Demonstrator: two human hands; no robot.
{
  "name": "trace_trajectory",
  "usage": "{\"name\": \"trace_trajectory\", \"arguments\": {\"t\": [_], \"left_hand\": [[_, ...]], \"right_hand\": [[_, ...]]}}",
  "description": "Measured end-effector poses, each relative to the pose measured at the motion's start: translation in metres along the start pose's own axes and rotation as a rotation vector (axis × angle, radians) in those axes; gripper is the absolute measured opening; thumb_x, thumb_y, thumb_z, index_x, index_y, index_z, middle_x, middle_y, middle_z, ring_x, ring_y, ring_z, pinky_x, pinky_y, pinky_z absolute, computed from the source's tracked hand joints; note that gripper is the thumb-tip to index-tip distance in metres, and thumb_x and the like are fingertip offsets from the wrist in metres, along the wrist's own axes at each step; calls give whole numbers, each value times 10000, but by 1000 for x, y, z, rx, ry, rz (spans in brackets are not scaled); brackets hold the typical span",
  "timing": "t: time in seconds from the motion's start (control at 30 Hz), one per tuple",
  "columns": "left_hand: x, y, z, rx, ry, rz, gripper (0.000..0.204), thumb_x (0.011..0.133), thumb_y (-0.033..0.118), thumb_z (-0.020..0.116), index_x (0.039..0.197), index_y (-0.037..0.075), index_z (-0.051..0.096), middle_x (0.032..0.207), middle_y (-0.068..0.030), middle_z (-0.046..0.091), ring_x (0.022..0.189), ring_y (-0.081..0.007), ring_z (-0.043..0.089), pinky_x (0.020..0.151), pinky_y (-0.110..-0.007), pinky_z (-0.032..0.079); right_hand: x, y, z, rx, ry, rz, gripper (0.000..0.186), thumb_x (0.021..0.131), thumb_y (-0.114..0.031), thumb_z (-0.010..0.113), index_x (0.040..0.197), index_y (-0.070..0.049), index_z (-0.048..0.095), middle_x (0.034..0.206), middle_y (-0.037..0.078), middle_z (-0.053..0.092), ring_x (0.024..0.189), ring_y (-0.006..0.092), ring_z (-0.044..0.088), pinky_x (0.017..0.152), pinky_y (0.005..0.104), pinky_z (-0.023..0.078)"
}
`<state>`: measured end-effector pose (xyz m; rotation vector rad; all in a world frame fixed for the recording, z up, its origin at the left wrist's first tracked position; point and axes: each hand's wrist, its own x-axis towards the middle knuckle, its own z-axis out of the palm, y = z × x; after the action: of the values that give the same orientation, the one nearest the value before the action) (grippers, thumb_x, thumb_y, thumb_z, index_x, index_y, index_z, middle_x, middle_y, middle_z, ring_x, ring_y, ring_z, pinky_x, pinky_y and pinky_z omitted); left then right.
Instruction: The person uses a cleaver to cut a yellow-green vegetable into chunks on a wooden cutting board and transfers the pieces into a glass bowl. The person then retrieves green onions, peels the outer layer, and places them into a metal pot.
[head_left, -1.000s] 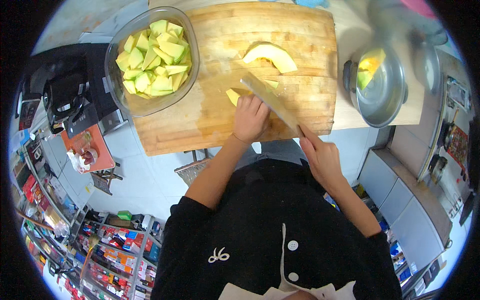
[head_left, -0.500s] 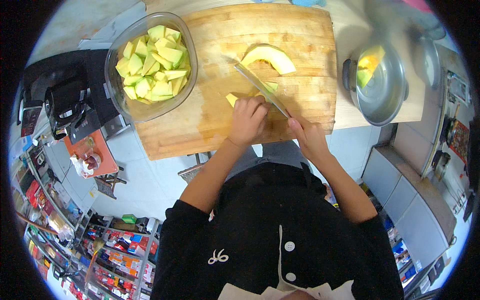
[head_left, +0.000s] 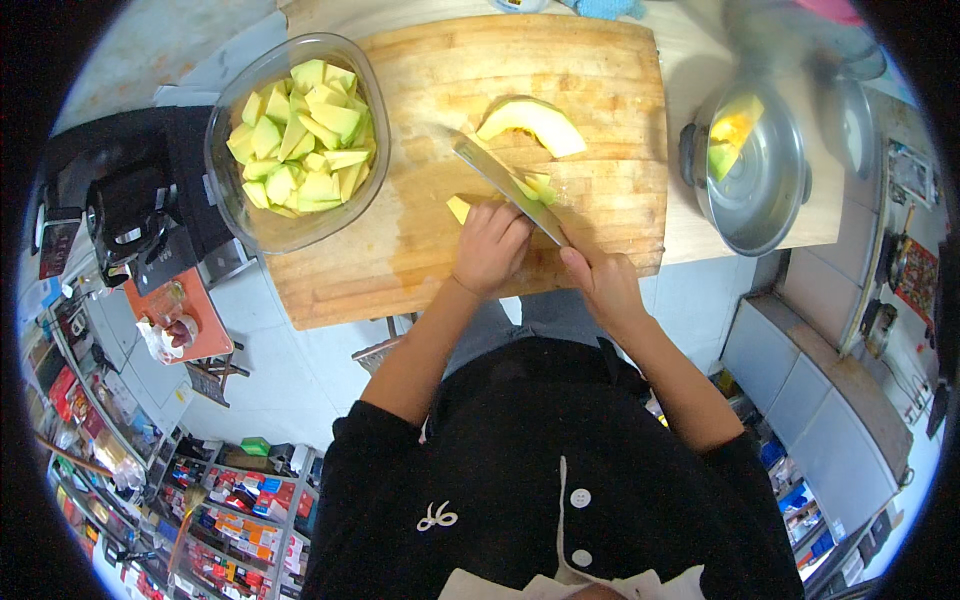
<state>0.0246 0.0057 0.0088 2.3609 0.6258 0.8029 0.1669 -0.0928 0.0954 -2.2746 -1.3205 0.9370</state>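
My right hand (head_left: 610, 287) grips the handle of a kitchen knife (head_left: 498, 178), its broad blade angled up and left over the wooden cutting board (head_left: 420, 115). Against the near side of the blade, my left hand (head_left: 492, 248) has its fingers curled down on a yellow-fleshed melon wedge (head_left: 458, 208); most of the wedge is hidden under the fingers. Just beyond the blade lie small cut melon pieces (head_left: 540, 185). Farther back rests a crescent-shaped melon slice (head_left: 535, 124). At the left, a clear bowl (head_left: 378, 192) holds a heap of melon chunks (head_left: 305, 135), some edged with green.
To the right of the board stands a metal pot (head_left: 768, 195) with orange and green scraps (head_left: 733, 135) in it. A blue cloth (head_left: 610, 8) lies at the far edge. Down left are a small red table (head_left: 200, 318) and stocked shelves (head_left: 240, 520).
The blade has come down closer to the board and slightly left, with another small piece beyond it. My left hand still presses the wedge. The whole view has shifted slightly.
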Motion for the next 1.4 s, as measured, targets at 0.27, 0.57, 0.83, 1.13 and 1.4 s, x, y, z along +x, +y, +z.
{"name": "trace_trajectory", "arguments": {"t": [0.27,0.57,0.83,1.13,1.4], "left_hand": [[-3,1,10,40,89,-76,317,635,65,661,927,54,540,943,-112,535,821,-300,496,706,-387,397],[-3,1,5,-38,84,-54,260,645,49,662,879,75,553,942,-73,547,797,-284,502,686,-387,397],[-4,-4,7,-36,105,-60,228,676,57,652,885,65,559,924,-80,547,808,-285,506,682,-382,399],[-5,-4,1,-78,63,-13,223,682,44,629,888,57,545,939,-87,543,833,-282,508,698,-376,394],[-8,-9,5,-39,67,-1,274,648,38,638,899,52,529,948,-102,533,833,-297,500,693,-383,388]], "right_hand": [[-56,-18,-54,-25,-181,177,384,882,-371,519,1099,-66,605,704,205,621,600,384,603,561,444,479],[5,-4,3,-97,-44,16,379,892,-386,492,1096,-86,602,706,221,613,599,378,601,556,460,472],[-55,-23,-55,-45,-218,190,375,889,-385,495,1069,-74,604,696,212,612,608,384,599,558,460,473],[1,4,3,-32,-44,-12,343,897,-364,493,1052,-81,608,693,208,612,600,386,595,567,466,473],[-63,-24,-44,-51,-167,203,383,898,-368,493,1139,-80,570,663,213,606,577,377,600,540,447,479]]}}
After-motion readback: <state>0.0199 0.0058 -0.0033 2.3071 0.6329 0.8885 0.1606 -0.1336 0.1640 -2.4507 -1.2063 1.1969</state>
